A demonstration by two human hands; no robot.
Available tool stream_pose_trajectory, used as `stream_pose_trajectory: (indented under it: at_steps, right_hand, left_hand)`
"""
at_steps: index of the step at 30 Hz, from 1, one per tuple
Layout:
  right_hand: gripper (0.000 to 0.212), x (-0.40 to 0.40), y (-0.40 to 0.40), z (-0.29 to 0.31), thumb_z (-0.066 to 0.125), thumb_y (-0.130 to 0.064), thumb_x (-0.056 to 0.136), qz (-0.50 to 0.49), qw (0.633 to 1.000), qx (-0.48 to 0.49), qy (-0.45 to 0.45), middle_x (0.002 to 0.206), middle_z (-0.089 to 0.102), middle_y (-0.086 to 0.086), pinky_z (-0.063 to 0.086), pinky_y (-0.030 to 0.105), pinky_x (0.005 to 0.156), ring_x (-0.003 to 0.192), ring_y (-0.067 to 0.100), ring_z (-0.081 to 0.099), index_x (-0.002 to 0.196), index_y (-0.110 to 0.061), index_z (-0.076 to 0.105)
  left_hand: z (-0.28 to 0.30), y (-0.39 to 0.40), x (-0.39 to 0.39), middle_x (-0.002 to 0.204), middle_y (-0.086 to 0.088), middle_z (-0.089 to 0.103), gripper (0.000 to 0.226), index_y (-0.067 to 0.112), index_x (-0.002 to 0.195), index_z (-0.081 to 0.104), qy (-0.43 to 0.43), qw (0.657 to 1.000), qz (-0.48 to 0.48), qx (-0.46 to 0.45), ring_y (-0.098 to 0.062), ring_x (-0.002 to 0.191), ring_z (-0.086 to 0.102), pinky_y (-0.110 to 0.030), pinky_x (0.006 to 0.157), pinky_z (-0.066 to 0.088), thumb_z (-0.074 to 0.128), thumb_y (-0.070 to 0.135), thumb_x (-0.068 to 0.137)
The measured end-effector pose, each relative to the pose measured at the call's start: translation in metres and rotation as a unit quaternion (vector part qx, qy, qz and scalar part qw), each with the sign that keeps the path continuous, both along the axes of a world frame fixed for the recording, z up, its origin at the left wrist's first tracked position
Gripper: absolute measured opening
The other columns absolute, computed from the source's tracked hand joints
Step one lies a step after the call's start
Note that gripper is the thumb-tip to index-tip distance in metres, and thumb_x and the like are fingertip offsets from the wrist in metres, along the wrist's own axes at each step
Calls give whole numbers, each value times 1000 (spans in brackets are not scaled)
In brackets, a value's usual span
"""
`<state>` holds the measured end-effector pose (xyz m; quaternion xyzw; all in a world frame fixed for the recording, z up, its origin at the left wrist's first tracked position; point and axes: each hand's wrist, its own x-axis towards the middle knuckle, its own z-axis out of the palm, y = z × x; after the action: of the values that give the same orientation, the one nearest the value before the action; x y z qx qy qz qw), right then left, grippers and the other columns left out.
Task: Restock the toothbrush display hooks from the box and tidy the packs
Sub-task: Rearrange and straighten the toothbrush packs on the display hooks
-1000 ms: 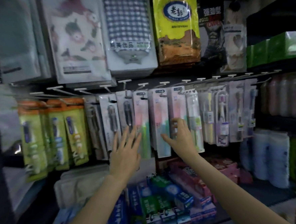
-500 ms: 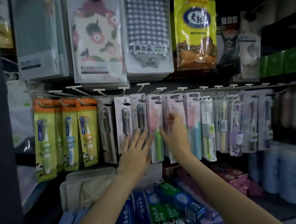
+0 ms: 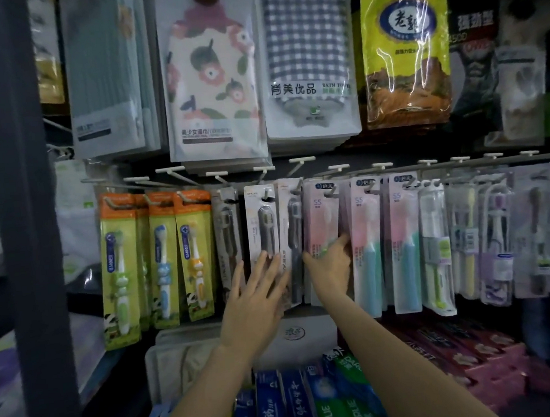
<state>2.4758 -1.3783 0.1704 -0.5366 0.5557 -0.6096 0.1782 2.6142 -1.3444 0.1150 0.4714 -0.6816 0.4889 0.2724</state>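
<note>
Fingers (image 3: 264,267) of the left hand (image 3: 253,303) lie spread flat on the grey toothbrush packs (image 3: 261,222); the right hand (image 3: 332,266) pinches a pink pack (image 3: 321,218), mid-frame. Light, stiff cards, probably slippery: best held by the lower edges.

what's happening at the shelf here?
A person is tidying hanging toothbrush packs on a display rack. The left hand lies flat, fingers spread, against the grey toothbrush packs. The right hand reaches to the edge of the neighbouring pink pack. Neither hand carries a new pack, and no restock box is in view. Toothpaste boxes sit on the shelf below.
</note>
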Motion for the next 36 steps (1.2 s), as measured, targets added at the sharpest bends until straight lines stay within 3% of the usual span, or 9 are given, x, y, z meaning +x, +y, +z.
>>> stream_pose_trajectory:
  at_steps: [2, 6, 10, 15, 18, 27, 31, 34, 36]
  right_hand:
    - [72, 3, -5, 2, 69, -18, 83, 0, 1000, 4, -17, 124, 55, 19, 48, 38, 85, 113, 33, 55, 139, -4, 25]
    - [68, 9, -6, 1, 65, -13, 86, -20, 999, 8, -43, 124, 55, 19, 49, 40, 87, 112, 33, 56, 140, -3, 24]
    - [70, 7, 5, -1, 67, -15, 85, -45, 999, 0, -16, 124, 55, 18, 50, 38, 85, 112, 34, 57, 139, -4, 24]
    - [43, 1, 20, -1, 71, -14, 80, -28, 1000, -8, -5, 92, 53, 9, 55, 39, 74, 86, 26, 58, 104, -10, 35]
    - [43, -5, 27, 0, 70, -16, 82, -26, 1000, 1, 10, 86, 48, 5, 49, 35, 65, 80, 23, 53, 98, -12, 31]
    - [65, -21, 53, -4, 73, -23, 79, 43, 998, 15, 44, 123, 52, 16, 44, 30, 80, 108, 27, 52, 126, -4, 33]
    - [77, -33, 61, -16, 73, -27, 79, 125, 991, 46, -15, 138, 44, 10, 39, 28, 94, 123, 25, 45, 138, -8, 28]
    - [79, -40, 62, -16, 73, -32, 79, 195, 976, 72, -58, 137, 44, 7, 41, 28, 92, 116, 19, 47, 140, -9, 29]
    - [79, -43, 61, -17, 72, -32, 79, 212, 973, 72, -48, 137, 44, 6, 40, 26, 88, 112, 17, 46, 141, -9, 29]
  left_hand:
    - [-3, -2, 3, 143, -7, 44, 48, 17, 129, 56, -2, 1000, 0, 1, -28, 136, 27, -52, 107, 21, 38, 28, 85]
    - [-6, -5, 2, 144, -7, 42, 61, 19, 129, 55, -30, 999, -21, -4, -28, 136, 26, -50, 112, 8, 71, 24, 71]
    - [-6, -8, -1, 145, -5, 41, 62, 20, 128, 56, -46, 999, -23, 0, -26, 137, 25, -52, 112, 8, 74, 24, 68]
    - [-3, -4, -2, 143, -7, 44, 53, 16, 127, 58, -22, 999, -24, -4, -26, 136, 26, -50, 112, 6, 59, 28, 76]
    - [0, 1, -4, 143, -7, 44, 56, 16, 127, 58, -11, 999, -30, 3, -27, 135, 28, -50, 111, 9, 71, 26, 73]
    - [9, 15, -23, 140, -11, 47, 69, 12, 126, 57, 55, 996, -48, 51, -27, 134, 28, -48, 111, 8, 81, 20, 62]
    - [15, 18, -29, 134, -11, 53, 64, 9, 122, 61, 68, 996, -42, 45, -29, 129, 45, -48, 113, 16, 80, 10, 61]
    - [28, 27, -40, 142, -8, 44, 53, 12, 134, 47, 164, 979, -66, 99, -24, 134, 37, -43, 111, 20, 62, 8, 83]
    - [35, 27, -47, 146, -5, 38, 48, 16, 143, 32, 246, 946, -116, 178, -20, 136, 32, -35, 112, 23, 41, 12, 97]
